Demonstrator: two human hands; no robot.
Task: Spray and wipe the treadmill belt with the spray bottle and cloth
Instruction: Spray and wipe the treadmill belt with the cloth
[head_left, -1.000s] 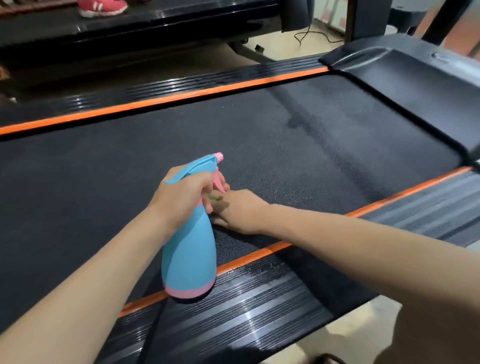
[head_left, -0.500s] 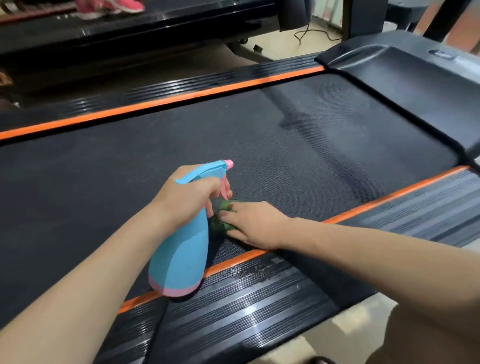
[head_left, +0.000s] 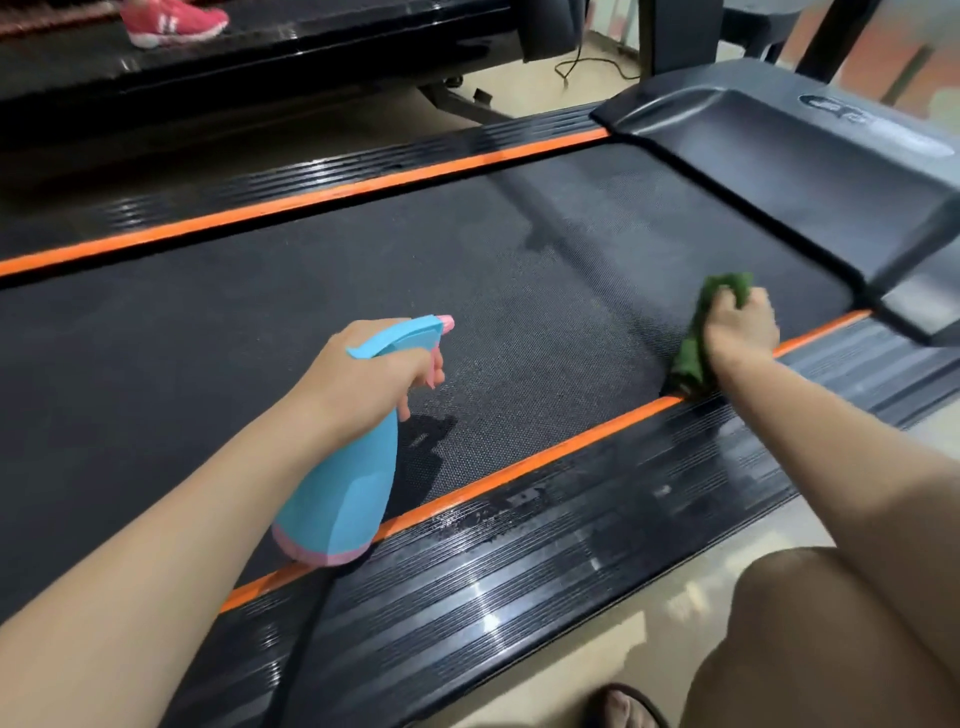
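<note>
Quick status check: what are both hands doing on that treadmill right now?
Left hand grips spray bottle, nozzle over belt. Right hand presses green cloth on belt near orange stripe. Nothing in the way.

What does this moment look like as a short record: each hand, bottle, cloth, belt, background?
left hand: grips the bottle neck, finger on the pink trigger
bottle: blue with pink base, held tilted above the near orange stripe
right hand: grips the cloth, pressing it on the belt
cloth: green, bunched, at the belt's near edge close to the motor cover
belt: black, textured
background: pink shoe on a second machine, cable on the floor
</note>
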